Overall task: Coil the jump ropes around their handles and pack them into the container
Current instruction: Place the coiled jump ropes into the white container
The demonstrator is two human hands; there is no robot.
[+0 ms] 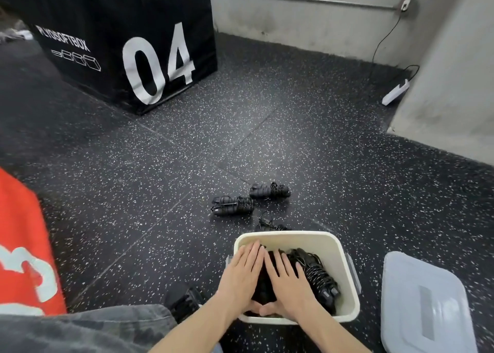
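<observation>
Single head-worn wide-angle view, looking forward and steeply down over the wearer's forearms; the container (344,256) sits close below, the floor (267,128) and wall corner lie farther ahead.

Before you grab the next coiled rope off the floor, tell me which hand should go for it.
Probably the right hand. The nearest coiled rope lies just beyond the container's far rim, almost straight ahead, and a third peeks over that rim toward the right. Both hands press flat inside; the left hand could stay steadying the packed ropes.
</observation>
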